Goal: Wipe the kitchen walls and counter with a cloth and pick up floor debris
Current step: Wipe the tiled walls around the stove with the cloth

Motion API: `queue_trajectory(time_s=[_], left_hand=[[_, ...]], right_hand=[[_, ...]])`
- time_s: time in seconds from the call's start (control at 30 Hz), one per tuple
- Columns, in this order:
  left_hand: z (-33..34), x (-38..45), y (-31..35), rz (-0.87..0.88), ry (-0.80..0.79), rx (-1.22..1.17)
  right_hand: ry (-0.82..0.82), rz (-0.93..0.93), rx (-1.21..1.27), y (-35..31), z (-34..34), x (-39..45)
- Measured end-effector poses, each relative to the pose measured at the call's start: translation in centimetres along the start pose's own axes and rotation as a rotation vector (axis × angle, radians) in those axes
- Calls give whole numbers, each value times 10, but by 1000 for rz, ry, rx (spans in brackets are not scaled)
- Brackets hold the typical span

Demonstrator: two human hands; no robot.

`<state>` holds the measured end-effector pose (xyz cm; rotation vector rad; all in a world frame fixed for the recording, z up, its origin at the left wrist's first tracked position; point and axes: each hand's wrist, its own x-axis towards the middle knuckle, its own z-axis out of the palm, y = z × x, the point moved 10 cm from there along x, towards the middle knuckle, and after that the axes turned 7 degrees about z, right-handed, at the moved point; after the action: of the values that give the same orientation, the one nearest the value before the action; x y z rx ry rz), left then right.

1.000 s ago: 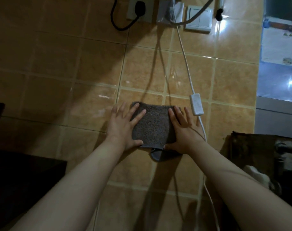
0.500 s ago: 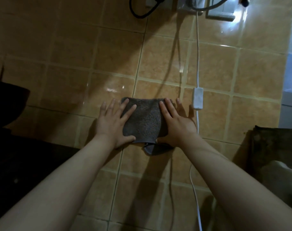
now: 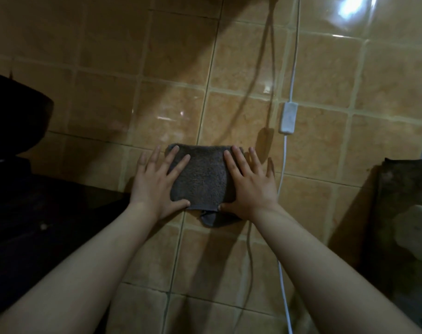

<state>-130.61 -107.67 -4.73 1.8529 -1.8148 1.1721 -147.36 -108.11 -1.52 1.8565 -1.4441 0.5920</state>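
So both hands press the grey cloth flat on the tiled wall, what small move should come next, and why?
Probably slide the cloth down or to the left along the tiles. Both the left hand and the right hand already press it flat, and the white cord with its switch hangs close beside the right hand, so moving rightward risks catching it.

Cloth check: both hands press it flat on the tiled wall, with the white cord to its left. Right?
Not quite. The head view shows the cord to the right of the cloth, beside the right hand. Both hands, left included, do press it flat on the wall.
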Motion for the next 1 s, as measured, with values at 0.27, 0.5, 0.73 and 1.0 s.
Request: queue_trajectory(time_s=[0.27, 0.5, 0.73, 1.0], left_hand=[[18, -19, 10, -11, -43, 26], [38, -42, 20, -16, -65, 2], [54, -60, 27, -28, -90, 12], [61, -66, 32, -32, -132, -8]], right_hand=[[4, 0, 18, -6, 19, -20], [-19, -6, 46, -13, 41, -43], [-42, -8, 74, -20, 59, -61], [-64, -47, 40, -16, 64, -65]])
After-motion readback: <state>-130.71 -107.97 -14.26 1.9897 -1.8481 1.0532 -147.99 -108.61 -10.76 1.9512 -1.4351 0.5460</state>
